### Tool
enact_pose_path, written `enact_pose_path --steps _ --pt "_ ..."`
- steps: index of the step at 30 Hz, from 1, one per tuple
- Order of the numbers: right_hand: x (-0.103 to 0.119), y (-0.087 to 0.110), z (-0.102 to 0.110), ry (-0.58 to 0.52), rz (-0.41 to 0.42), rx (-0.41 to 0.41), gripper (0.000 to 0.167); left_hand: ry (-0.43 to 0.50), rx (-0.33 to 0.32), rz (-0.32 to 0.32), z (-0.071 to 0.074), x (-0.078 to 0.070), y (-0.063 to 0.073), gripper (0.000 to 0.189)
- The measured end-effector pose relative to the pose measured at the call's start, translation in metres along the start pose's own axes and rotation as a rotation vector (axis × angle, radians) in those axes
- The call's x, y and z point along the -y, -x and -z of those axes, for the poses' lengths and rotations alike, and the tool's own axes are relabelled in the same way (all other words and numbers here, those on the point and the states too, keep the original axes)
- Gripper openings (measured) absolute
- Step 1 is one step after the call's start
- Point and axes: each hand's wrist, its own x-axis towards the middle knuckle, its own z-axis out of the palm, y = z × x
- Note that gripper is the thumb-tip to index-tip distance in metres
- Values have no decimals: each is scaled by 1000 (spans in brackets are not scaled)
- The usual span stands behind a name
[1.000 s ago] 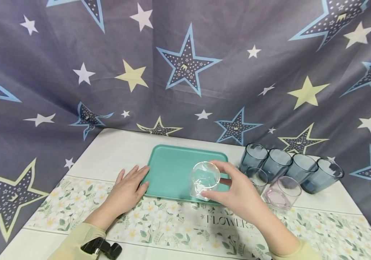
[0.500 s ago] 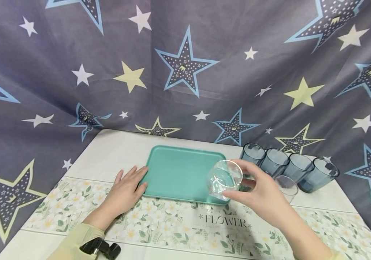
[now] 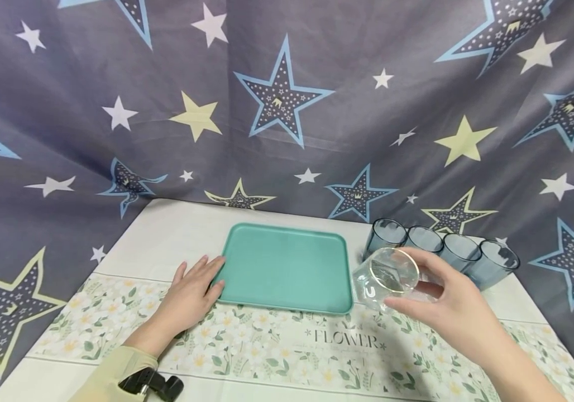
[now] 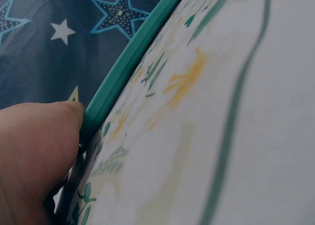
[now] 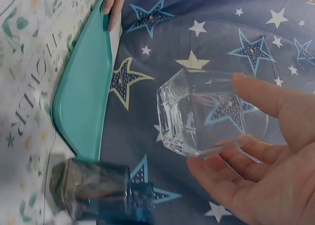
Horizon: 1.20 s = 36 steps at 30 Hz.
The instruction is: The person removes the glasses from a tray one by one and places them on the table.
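My right hand [image 3: 450, 298] grips a clear drinking glass [image 3: 377, 279] with a gold rim, just right of the turquoise tray [image 3: 287, 271]. The glass tilts, its mouth facing toward me, and the thumb and fingers hold it from the sides. In the right wrist view the glass [image 5: 194, 119] shows a thick faceted base. My left hand [image 3: 189, 298] rests at the tray's left edge, fingers relaxed and fingertips on the rim. The left wrist view shows the thumb [image 4: 54, 129] against the tray's side [image 4: 118, 82]. The tray is bare.
Several blue glasses [image 3: 495, 265] stand in a row at the back right, partly behind my right hand. Another clear glass [image 5: 93, 185] shows low in the right wrist view. A floral cloth strip [image 3: 267, 352] crosses the white table; a starry curtain [image 3: 267, 162] hangs behind.
My right hand has carried the clear glass rightward from over the tray to beyond its right edge, tilting it more. The clear and pink glasses behind are now hidden. My left hand has stayed put.
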Motion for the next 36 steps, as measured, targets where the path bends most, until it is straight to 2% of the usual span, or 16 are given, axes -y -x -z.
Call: enact_pose_path --steps 5,13,20,24,29,36 --pt "-11 8 18 43 -21 -27 81 0 1 -3 -1 1 0 59" --pt "-34 21 49 153 -152 -55 88 6 12 0 1 -1 0 59" --pt "-56 31 71 223 -202 -109 89 9 42 15 1 2 -2 60" --pt "-68 33 80 260 -202 -163 91 10 48 16 1 3 -2 61" --pt "-87 35 87 239 -194 -249 90 12 50 15 1 3 -2 61" --pt "-112 34 97 273 -261 -256 91 12 57 17 2 2 -3 61"
